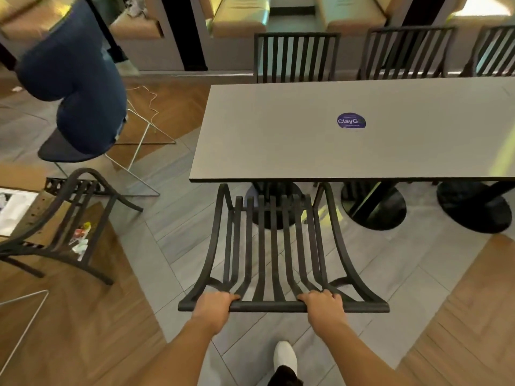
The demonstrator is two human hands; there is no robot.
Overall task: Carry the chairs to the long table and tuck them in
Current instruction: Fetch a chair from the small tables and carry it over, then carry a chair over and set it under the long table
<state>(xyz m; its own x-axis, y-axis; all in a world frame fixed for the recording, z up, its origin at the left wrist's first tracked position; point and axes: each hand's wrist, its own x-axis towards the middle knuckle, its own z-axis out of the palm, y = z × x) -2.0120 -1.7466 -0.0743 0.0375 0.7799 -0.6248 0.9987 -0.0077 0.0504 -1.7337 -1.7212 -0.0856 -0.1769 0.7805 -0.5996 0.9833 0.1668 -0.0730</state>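
Observation:
A black slatted metal chair [274, 246] stands in front of me, its seat end reaching under the near edge of the long grey table [278, 135]. My left hand [213, 307] grips the left part of the chair's top rail. My right hand [323, 306] grips the same rail further right. Another black slatted chair [72, 218] stands apart on the floor at the left, angled away.
Three black chairs [296, 55] line the table's far side. Round black table bases [374, 207] sit under the table. At the left a person in blue jeans [78, 87] sits on a wire-legged chair. A round purple sticker [351, 120] lies on the tabletop.

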